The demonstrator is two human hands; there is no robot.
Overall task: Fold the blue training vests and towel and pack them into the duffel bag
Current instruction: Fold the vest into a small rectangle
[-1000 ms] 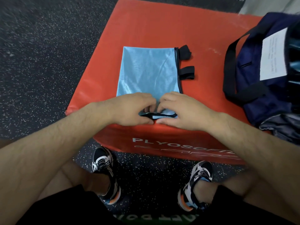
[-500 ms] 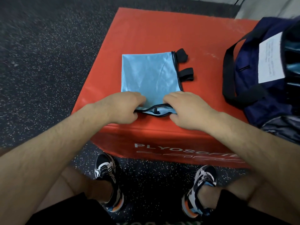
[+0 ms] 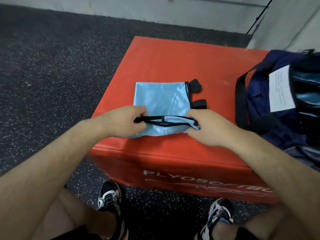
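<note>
A light blue training vest with black trim lies flat on a red foam box; two black straps stick out at its right side. My left hand pinches the near black-trimmed edge at its left end, and my right hand pinches the same edge at its right end. The near edge is lifted and folded back over the cloth. A navy duffel bag with black handles and a white label stands open at the box's right side, with light blue cloth inside.
The red box stands on dark speckled rubber flooring, with a grey wall behind it. My knees and two black-and-white trainers are just in front of the box.
My hands have moved apart along the vest's near edge, from the middle to its two ends, and have lifted that edge off the box. The view has tilted up.
</note>
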